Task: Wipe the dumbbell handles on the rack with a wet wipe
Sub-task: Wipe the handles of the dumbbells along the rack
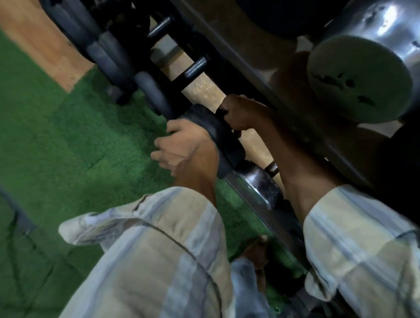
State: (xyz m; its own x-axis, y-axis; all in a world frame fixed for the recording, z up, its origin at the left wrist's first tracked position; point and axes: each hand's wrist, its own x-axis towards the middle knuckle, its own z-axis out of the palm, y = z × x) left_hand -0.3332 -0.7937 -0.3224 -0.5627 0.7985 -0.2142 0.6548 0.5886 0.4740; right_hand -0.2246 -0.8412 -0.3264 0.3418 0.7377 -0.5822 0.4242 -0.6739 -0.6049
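Both arms reach down and forward from rolled, pale striped shirt sleeves (160,249) toward the lowest tier of the dark metal dumbbell rack (244,64), which runs on a slant from the upper left to the lower right. The left hand (180,146) lies against the outer face of a black rubber dumbbell head (217,136) on that tier, its fingers loosely bent and spread along the rim, pressing rather than clasping. The right hand (240,112) is reached in behind that same head, between it and the rack's rail, with its fingers curled tight round the dumbbell's handle; the handle itself is almost wholly hidden under the fist. Whether a wet wipe is in that fist I cannot tell, since the picture is blurred and dim there.

Just below the black head along the rack sits a worn, shiny dark metal dumbbell head (263,185), close against the right forearm. Further up the rack from the hands two more short dark dumbbell handles (195,68) show, with black rubber heads (104,52) stacked beside them. On the tier above the right hand rests a large chrome dumbbell (370,55) with a flat pale end face. Green artificial turf (54,145) covers the floor on the left of the rack, meeting a strip of tan wood flooring (41,39).
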